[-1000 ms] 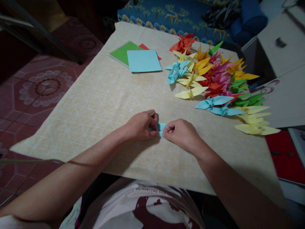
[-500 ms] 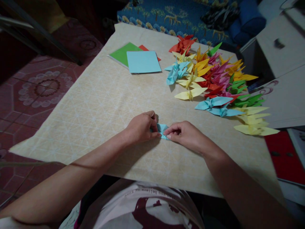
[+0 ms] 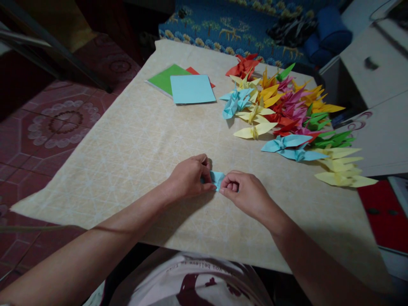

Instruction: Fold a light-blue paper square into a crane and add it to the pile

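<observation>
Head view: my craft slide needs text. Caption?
Left hand and right hand on folded blue paper, paper cranes beyond at right.

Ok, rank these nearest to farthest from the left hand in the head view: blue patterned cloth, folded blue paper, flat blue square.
1. Folded blue paper: touching the left hand, at its right.
2. Flat blue square: ahead, farther up the table.
3. Blue patterned cloth: beyond the table's far edge.

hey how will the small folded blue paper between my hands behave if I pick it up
The folded blue paper is probably light, being just a small piece. Its folds likely stiffen it, though they could spring open. Lying low on the tablecloth, it seems unlikely to roll.
</observation>
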A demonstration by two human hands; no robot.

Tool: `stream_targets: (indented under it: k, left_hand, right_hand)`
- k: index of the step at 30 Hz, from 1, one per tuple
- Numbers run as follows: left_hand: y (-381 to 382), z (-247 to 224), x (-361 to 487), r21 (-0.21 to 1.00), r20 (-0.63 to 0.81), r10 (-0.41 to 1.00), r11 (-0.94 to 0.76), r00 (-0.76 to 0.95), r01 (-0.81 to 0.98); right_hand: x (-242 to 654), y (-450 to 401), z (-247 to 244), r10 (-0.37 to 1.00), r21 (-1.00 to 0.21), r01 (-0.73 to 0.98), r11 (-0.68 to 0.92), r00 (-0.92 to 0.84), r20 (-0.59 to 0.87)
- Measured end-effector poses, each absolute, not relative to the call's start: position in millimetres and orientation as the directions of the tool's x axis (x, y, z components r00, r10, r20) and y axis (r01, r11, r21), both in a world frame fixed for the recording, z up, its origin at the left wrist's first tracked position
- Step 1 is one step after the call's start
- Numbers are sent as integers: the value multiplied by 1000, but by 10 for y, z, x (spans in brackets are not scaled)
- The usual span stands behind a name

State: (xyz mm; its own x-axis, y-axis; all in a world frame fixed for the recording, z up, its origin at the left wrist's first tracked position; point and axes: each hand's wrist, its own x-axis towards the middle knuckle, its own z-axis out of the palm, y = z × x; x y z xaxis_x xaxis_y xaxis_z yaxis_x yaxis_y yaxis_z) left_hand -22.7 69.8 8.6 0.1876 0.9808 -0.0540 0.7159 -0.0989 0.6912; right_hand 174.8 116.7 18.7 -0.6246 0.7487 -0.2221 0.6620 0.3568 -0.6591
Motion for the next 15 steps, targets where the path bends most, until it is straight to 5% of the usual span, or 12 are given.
stream_targets:
  k: [9, 15]
  left_hand:
    - [689, 53, -236, 767, -27, 985, -88, 168, 636]
    - [670, 123, -270, 793, -36, 981, -90, 193, 602]
  right_hand:
    - [1687, 1239, 225, 773, -505, 787, 355, -551, -314]
    - [1746, 1230, 182, 805, -576, 763, 295, -523, -280]
